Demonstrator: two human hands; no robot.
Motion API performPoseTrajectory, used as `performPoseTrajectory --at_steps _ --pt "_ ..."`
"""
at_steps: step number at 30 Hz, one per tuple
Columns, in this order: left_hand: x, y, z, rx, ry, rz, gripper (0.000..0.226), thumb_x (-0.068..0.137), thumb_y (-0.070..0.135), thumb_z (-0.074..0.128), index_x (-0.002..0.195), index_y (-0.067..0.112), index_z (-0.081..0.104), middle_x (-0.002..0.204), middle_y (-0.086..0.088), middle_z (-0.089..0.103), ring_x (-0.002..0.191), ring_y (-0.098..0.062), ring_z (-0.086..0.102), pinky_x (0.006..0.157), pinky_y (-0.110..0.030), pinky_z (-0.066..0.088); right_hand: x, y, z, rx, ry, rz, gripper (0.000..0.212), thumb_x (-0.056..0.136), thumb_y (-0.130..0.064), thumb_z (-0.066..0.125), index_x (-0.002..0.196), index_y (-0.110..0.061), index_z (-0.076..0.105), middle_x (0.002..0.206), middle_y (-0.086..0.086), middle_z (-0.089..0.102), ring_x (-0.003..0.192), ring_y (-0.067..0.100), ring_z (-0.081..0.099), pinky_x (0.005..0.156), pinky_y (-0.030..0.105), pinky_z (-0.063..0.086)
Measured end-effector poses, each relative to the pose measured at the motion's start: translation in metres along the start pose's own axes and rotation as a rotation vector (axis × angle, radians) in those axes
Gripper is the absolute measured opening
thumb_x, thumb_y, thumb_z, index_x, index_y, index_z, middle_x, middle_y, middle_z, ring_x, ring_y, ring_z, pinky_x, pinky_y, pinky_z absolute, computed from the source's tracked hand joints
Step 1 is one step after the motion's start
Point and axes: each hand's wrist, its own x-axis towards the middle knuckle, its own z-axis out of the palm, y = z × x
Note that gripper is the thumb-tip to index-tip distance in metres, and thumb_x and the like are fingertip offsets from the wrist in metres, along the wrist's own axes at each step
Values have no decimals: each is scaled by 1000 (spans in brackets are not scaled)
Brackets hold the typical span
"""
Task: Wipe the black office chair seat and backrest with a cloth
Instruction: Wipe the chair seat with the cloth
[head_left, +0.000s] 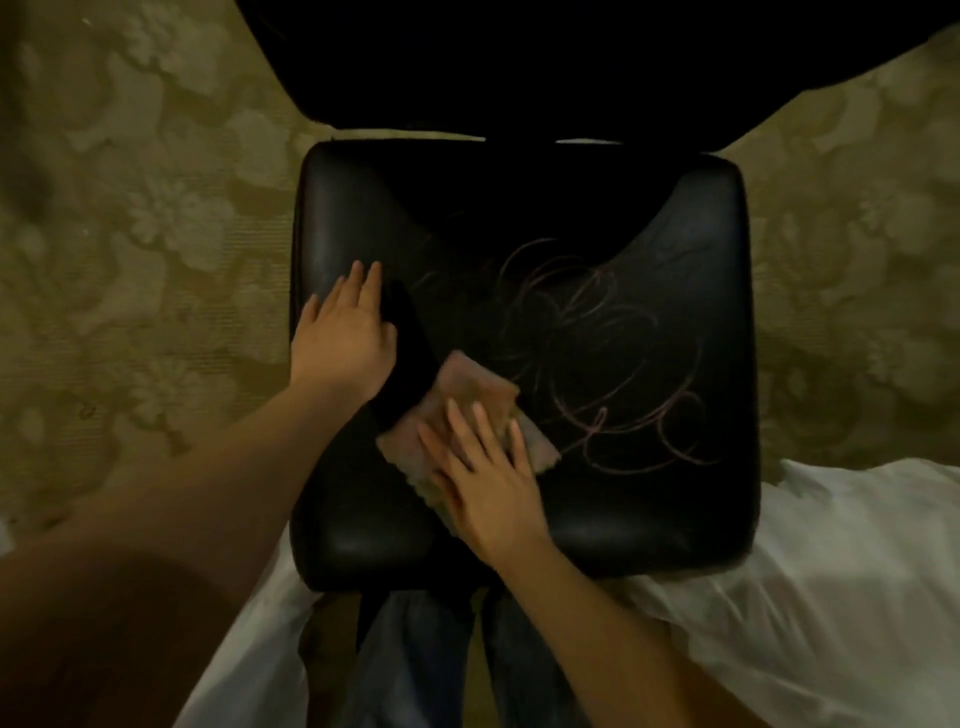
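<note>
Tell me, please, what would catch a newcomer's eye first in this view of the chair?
Most striking are the pale looping scribble marks across the middle and right of the black seat. Next comes the right hand pressed flat on a folded tan cloth near the seat's front centre. The left hand lies flat on the seat's left side, beside the cloth.

Black leather-look seat (649, 218), square with rounded corners, glossy, covered in looping pale scribble marks (613, 364) just right of both hands. Backrest (519, 62) black, mostly in shadow, beyond the fingertips. Cloth (467, 395) beige-pink, folded flat on the seat, under the right hand (493, 483), just right of the left hand (343, 343).
</note>
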Motion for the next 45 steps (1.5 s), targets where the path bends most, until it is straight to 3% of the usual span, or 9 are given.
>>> performPoseTrajectory --at_steps 3,6,12,15,18,23,30,36,45 --pt "8 7 1 3 11 -16 60 94 21 37 147 10 10 156 -9 14 142 -23 17 115 -44 13 5 57 -15 -1 122 275 56 89 -39 32 144 -28 30 149 9 37 134 33 38 97 61 38" --pt "20 16 3 -16 58 -33 60 93 22 38 146 9 13 155 -10 17 141 -23 18 115 -44 13 73 79 -58 160 222 515 58 97 -52 25 149 -37 4 159 7 0 144 34 -4 109 64 3" --pt "33 16 9 -5 72 -132 60 94 29 36 146 6 14 154 -13 20 141 -25 20 114 -48 12 67 2 -15 -74 124 35 57 92 -40 50 144 -36 30 159 0 6 143 34 -4 104 68 -2" --pt "37 16 8 44 1 -159 62 96 38 31 146 7 13 155 -14 15 142 -26 16 115 -46 8 5 13 7 -109 101 -61 64 76 -42 66 135 -40 42 150 -4 34 137 29 20 98 67 22" --pt "35 18 10 155 -58 -112 70 94 48 27 147 7 9 155 -19 8 142 -30 12 115 -44 8 30 54 -16 -95 195 24 52 84 -36 45 136 -37 45 149 -2 36 136 32 29 98 67 30" --pt "36 19 14 215 -60 -119 72 94 51 21 146 3 6 153 -24 6 142 -33 11 115 -42 9 120 52 -59 95 266 322 56 100 -28 35 148 -40 10 159 -4 -2 144 28 -11 108 63 -8" --pt "39 27 12 161 -111 -156 74 94 53 18 146 4 1 154 -22 0 142 -33 5 114 -43 14 15 34 -8 -92 81 -48 59 79 -30 43 137 -35 42 147 -3 40 135 30 33 98 66 27" --pt "38 19 12 202 -101 -142 71 94 53 16 147 8 2 155 -17 1 143 -29 8 109 -42 25 138 65 -75 48 231 256 56 99 -26 34 149 -36 10 159 -4 6 145 27 -5 111 61 -2" --pt "38 20 6 203 -129 -121 68 95 51 14 147 9 3 155 -17 2 143 -29 10 112 -43 19 33 35 -13 -1 154 -3 60 82 -29 33 143 -31 34 152 -4 29 138 27 29 101 63 31"
